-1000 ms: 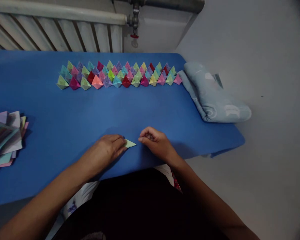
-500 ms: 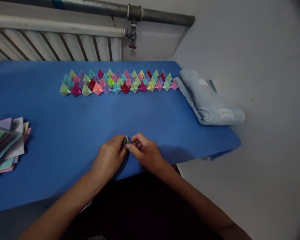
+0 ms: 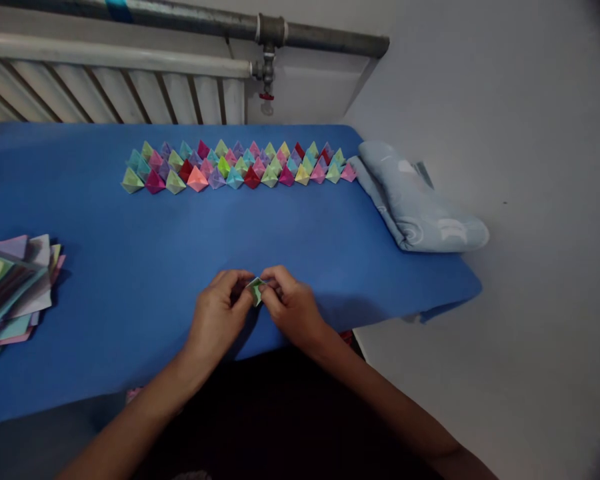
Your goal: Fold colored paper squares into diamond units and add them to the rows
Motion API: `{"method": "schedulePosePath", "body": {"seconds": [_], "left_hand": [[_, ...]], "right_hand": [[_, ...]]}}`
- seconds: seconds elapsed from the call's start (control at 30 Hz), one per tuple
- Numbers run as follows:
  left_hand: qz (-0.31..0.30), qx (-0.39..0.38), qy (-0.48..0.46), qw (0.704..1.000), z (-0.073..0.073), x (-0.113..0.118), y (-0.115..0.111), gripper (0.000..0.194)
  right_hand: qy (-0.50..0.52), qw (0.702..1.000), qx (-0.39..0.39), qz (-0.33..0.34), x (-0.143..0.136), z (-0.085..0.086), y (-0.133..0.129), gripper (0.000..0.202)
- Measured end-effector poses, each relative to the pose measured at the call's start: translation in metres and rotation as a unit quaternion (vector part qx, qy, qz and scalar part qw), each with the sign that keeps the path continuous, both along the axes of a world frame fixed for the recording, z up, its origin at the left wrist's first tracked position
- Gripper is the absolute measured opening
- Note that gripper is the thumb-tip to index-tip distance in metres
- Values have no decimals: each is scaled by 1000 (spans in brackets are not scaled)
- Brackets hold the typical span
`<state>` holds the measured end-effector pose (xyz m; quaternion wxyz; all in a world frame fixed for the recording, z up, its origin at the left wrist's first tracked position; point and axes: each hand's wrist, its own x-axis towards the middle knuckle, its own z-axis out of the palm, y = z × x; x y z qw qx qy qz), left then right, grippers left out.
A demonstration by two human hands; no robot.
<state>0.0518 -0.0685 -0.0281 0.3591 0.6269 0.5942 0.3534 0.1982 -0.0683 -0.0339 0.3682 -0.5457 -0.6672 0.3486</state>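
A small folded piece of light green paper point(image 3: 257, 291) is pinched between my two hands, close to the near edge of the blue-covered table point(image 3: 190, 233). My left hand point(image 3: 221, 303) grips its left side with thumb and fingers. On its right side, my right hand point(image 3: 293, 303) holds it the same way. The paper shows a pale hollow facing up, and my fingertips hide its outer corners. Beyond my hands stand rows of folded paper boats point(image 3: 197, 179) in many colours.
A loose stack of coloured paper sheets point(image 3: 37, 293) lies at the left. A folded light blue cloth point(image 3: 415, 200) rests at the right end by the wall point(image 3: 540, 200). Behind the table are a white radiator point(image 3: 110, 93), a metal pipe point(image 3: 325, 38) and a red-handled valve point(image 3: 267, 96).
The green paper was a narrow upright point and now appears wider and opened out. My right hand has closed onto its right side. The view has shifted slightly.
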Motion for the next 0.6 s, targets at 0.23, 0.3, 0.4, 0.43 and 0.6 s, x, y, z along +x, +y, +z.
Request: {"method": "schedulePosePath", "body": {"seconds": [0.23,0.3,0.4,0.43,0.6], "left_hand": [[43,-114,-192,974,4,0,2,19],[57,-158,-253,953,9,1,2,17],[78,-230,-334,911,16,-1,4,22],[77,-251,-358,896,17,-1,4,24],[48,-286,-407,866,17,-6,2,37]], "right_hand": [[78,997,13,2,0,-1,-2,17],[94,996,13,4,1,-2,-3,18],[89,995,44,11,5,-5,-5,21],[84,995,59,16,6,-6,-5,22],[77,984,147,64,11,-6,-9,23]]}}
